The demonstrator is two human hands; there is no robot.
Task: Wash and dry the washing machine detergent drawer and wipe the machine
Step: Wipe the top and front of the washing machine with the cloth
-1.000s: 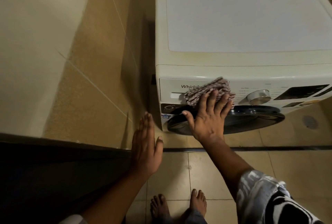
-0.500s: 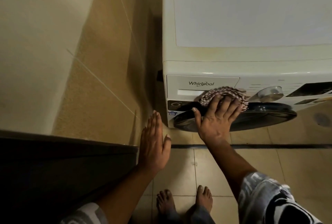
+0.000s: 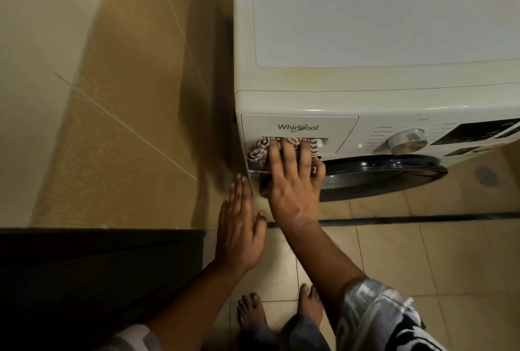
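Tiled floor point(image 3: 422, 260) fronts the washing machine point(image 3: 365, 102): your right hand point(image 3: 292, 181), fingers flat, presses the striped cloth point(image 3: 260, 150) onto the closed detergent drawer point(image 3: 298, 132), its long axis running left to right, while your left hand point(image 3: 239, 232) hovers open just below, holding nothing.

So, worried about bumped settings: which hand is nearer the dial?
Right. The right hand presses the cloth on the drawer front, left of the dial; the left hand is lower and farther left.

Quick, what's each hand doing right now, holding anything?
Left hand: open, holding nothing.
Right hand: open, flat fingers pressing a striped cloth on the detergent drawer front.
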